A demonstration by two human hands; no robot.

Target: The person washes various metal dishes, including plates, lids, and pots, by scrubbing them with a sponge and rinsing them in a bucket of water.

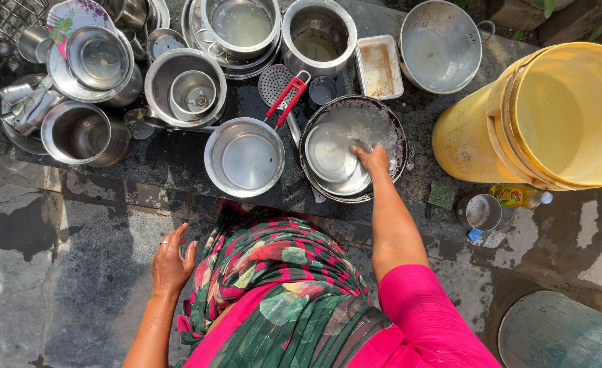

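My right hand [372, 160] reaches into a dark round pan [391, 123] full of soapy water, with its fingers pressed on the steel plates [329, 153] stacked inside it. My left hand [171, 262] hangs free at my left side, fingers loosely spread, holding nothing. A ring shows on one finger. A steel bowl [245, 158] sits just left of the pan. I wear a pink top and a green and pink patterned scarf [280, 286].
Many steel pots, bowls and cups crowd the wet dark slab at the top left. A red-handled strainer [284, 92] lies behind the bowl. A yellow drum [553, 116] lies at the right, with a green scrub pad [441, 195], small steel cup [479, 212] and bottle [519, 196] below it.
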